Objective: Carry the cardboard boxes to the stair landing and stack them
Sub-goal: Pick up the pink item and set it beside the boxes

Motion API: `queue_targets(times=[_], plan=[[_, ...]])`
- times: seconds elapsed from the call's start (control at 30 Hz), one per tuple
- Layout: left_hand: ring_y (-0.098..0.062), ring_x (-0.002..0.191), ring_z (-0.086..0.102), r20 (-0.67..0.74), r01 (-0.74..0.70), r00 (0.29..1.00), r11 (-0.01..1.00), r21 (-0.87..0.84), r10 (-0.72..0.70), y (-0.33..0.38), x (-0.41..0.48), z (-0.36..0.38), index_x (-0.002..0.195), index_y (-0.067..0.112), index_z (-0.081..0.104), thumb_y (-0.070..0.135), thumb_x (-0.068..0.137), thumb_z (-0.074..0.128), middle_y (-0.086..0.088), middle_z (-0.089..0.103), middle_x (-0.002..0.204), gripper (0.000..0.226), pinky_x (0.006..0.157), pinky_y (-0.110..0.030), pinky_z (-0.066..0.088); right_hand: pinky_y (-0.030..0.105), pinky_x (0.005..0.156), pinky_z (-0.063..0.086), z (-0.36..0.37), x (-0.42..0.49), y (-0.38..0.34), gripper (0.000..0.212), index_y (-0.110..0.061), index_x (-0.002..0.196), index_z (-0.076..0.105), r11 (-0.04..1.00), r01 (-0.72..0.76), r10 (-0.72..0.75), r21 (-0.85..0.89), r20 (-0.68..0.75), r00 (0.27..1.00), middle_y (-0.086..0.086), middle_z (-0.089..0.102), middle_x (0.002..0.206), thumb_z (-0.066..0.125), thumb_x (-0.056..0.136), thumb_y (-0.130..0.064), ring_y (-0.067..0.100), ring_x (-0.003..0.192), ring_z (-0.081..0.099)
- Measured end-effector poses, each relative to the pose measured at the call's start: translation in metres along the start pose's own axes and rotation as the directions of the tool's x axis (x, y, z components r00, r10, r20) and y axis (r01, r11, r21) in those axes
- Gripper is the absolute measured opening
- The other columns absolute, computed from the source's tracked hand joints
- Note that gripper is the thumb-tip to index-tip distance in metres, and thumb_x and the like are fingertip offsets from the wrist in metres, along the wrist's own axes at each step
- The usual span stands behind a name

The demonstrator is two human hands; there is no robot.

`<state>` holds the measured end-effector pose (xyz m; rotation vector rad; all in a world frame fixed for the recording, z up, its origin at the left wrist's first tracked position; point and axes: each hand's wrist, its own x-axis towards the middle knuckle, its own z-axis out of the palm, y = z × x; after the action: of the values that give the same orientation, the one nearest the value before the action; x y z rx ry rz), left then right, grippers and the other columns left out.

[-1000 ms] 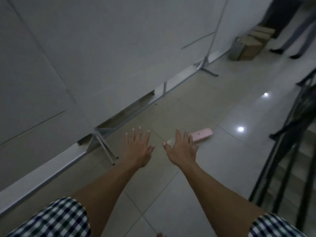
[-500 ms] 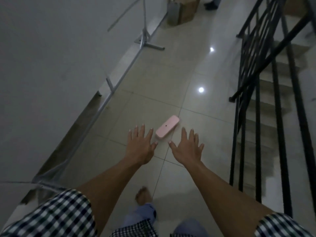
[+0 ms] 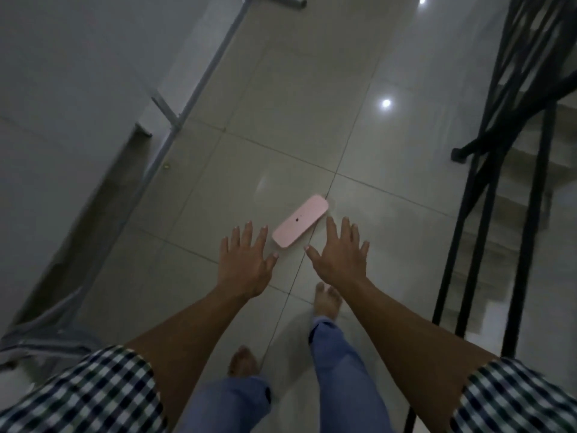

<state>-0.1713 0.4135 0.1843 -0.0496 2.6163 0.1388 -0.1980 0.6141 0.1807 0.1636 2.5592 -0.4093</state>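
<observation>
Reaching forward and down with both arms over the glossy tiled floor [image 3: 281, 89], palms turned toward it. Holding the left hand [image 3: 246, 264] flat and wide open, fingers straight and spread, with nothing in its grasp. Keeping the right hand [image 3: 338, 257] just beside it in the same way, fingers splayed, thumb pointing inward, gripping nothing. Framing a flat pink case [image 3: 300, 221] with rounded ends, which lies on the floor between the two hands and just beyond the fingertips, slanted away toward the right hand's side; cannot tell whether any finger touches it. Standing barefoot in blue trousers [image 3: 343, 370], with the right foot [image 3: 326, 300] just below the right hand and the left foot [image 3: 242, 364] further back, below the left forearm. Wearing checked sleeves [image 3: 87, 392] that end above the elbows. Passing a white partition panel [image 3: 78, 73] on a metal frame [image 3: 175, 120], well out to the left of the left hand. Flanked well to the right of the right hand by a black railing [image 3: 487, 189], with stair steps [image 3: 515, 207] behind its bars. Cannot tell from this view where the cardboard boxes are.
</observation>
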Motion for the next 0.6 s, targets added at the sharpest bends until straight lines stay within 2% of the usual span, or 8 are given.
queue_targets(times=[0.13,0.27,0.43,0.6], plan=[[-0.035,0.153,0.0,-0.024,0.054,0.998,0.997,-0.056,-0.055,0.011,0.084,0.053,0.16,0.026,0.0,0.06,0.101,0.021,-0.012,-0.004,0.167,0.071,0.122,-0.05,0.004,0.061,0.122,0.004,0.035,0.108,0.031,0.089,-0.025,0.163,0.001,0.982,0.145,-0.143,-0.122,0.022,0.989,0.013,-0.002,0.17,0.043,0.097,-0.067,0.035,0.156,-0.002],[-0.034,0.153,-0.005,0.007,0.086,0.996,0.988,-0.128,-0.086,0.022,0.17,0.136,0.16,0.026,-0.005,0.06,0.101,0.023,-0.011,-0.01,0.167,0.074,0.122,-0.049,0.002,0.061,0.121,0.005,0.096,0.21,0.067,0.093,-0.023,0.163,0.001,0.916,0.309,-0.296,-0.257,0.089,0.951,0.014,-0.004,0.17,0.045,0.095,-0.069,0.036,0.156,-0.001],[-0.036,0.153,-0.004,-0.001,0.067,0.998,0.988,-0.141,-0.068,0.025,0.254,0.246,0.159,0.024,-0.006,0.065,0.095,0.024,-0.012,-0.009,0.167,0.082,0.121,-0.05,0.002,0.062,0.123,0.006,0.161,0.322,0.104,0.118,-0.024,0.161,-0.011,0.766,0.469,-0.382,-0.44,0.275,0.882,0.017,-0.019,0.167,0.067,0.084,-0.067,0.037,0.155,-0.01],[-0.037,0.153,-0.007,0.022,0.071,0.997,0.992,-0.107,-0.069,0.021,0.321,0.328,0.158,0.021,-0.012,0.073,0.088,0.044,-0.014,-0.013,0.166,0.104,0.121,-0.052,0.001,0.064,0.122,0.004,0.213,0.411,0.115,0.134,-0.025,0.161,-0.015,0.633,0.558,-0.453,-0.537,0.327,0.829,0.018,-0.022,0.166,0.083,0.074,-0.055,0.039,0.154,-0.014]])
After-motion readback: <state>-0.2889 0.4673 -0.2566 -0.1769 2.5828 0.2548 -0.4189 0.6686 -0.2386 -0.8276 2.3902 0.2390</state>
